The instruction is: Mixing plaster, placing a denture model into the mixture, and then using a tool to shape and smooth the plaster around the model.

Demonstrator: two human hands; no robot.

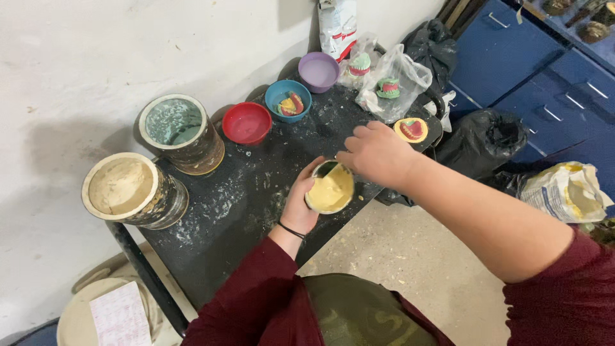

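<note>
My left hand (299, 204) cups a small mixing bowl (330, 190) filled with pale yellow paste, held over the front edge of a dusty black table (243, 192). My right hand (375, 152) is above the bowl, fingers closed around a thin tool whose dark end dips into the paste at the bowl's far rim. A yellow denture cast (410, 129) with red gums lies just beyond my right hand. Both sleeves are dark red.
Two large cans of powder (122, 186) (173, 122) stand at the table's left. A red bowl (246, 123), a blue bowl (288, 99) holding casts and a purple bowl (318, 70) line the back. Plastic bags with green casts (391, 86), black bags and blue drawers (538, 70) are at right.
</note>
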